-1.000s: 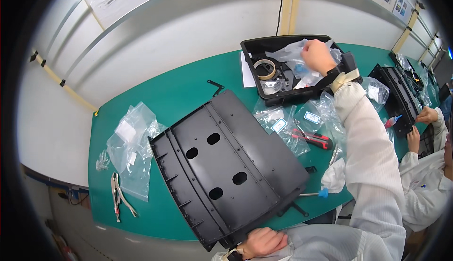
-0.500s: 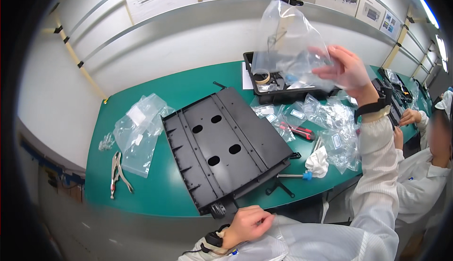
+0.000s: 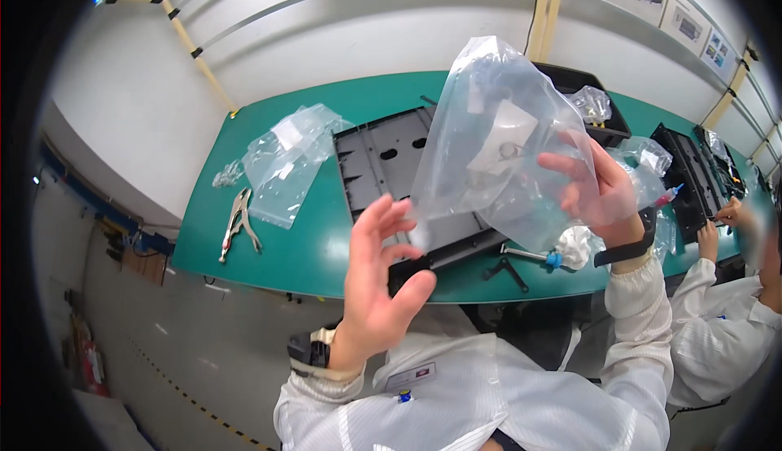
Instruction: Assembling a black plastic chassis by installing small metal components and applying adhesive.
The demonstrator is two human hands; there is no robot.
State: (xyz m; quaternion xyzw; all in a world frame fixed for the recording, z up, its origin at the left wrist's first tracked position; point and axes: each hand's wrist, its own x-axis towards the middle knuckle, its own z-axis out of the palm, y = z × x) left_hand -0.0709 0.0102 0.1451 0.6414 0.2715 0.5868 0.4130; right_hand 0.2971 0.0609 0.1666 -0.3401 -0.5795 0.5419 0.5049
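In front of me my right hand [image 3: 604,190] holds up a large clear plastic bag [image 3: 476,137], its fingers partly behind or inside the film. A white paper slip [image 3: 505,133] shows through the bag. My left hand [image 3: 379,276] is raised near the bag's lower left corner, fingers apart and nothing in them. Beneath both, a black panel [image 3: 371,154] with oval holes lies on the green table [image 3: 314,276]. The bag and my left hand cover much of the panel.
Locking pliers [image 3: 239,223] and a flat clear bag [image 3: 281,174] lie at left. A blue-tipped tool [image 3: 529,253], white crumpled cloth [image 3: 576,247] and black bracket [image 3: 507,273] sit near the front edge. A black bin [image 3: 615,113] stands behind. At right, a co-worker [image 3: 725,329] handles black parts.
My left hand has risen from the table's front edge toward the bag and spread its fingers. The bag has come lower and nearer, now over the panel. The whole view has shifted.
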